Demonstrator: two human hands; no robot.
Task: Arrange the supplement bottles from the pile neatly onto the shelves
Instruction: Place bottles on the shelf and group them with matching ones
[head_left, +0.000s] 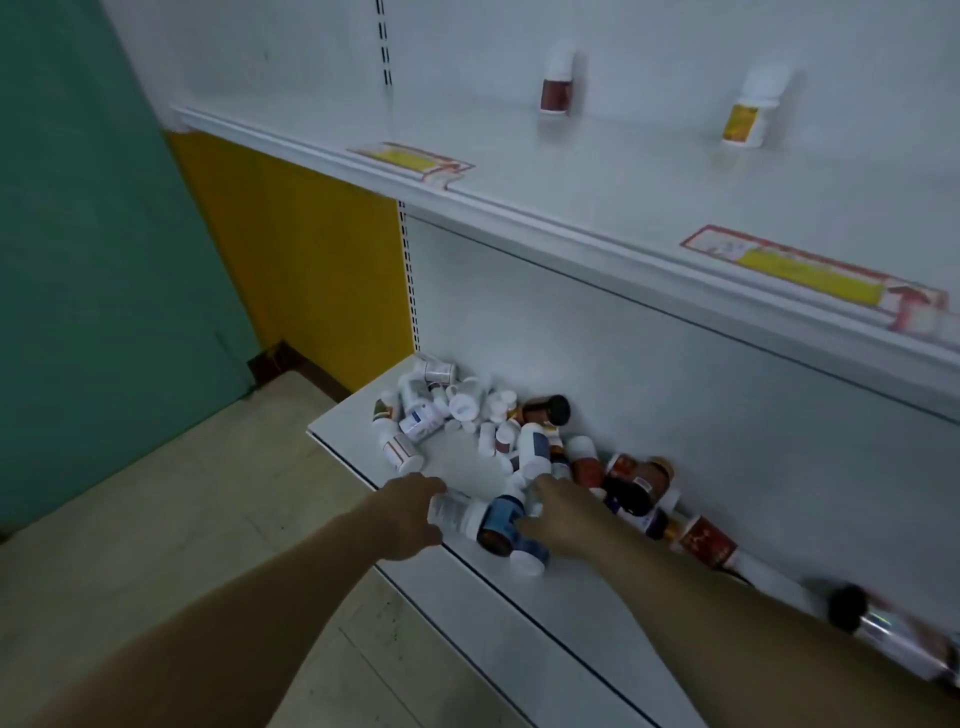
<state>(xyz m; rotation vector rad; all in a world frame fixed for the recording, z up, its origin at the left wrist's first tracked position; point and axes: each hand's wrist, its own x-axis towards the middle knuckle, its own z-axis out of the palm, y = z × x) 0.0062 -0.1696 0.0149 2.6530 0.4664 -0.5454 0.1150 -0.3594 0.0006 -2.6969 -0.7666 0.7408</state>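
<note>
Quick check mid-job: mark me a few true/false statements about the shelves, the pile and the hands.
1. Two bottles stand upright on the upper shelf. True: a red-label bottle and a yellow-label bottle.
2. The pile lies on the floor. False: it lies on the lower shelf.
3. The left hand holds a white bottle. True.
4. The right hand reaches to the upper shelf. False: it is down among the pile's bottles.
</note>
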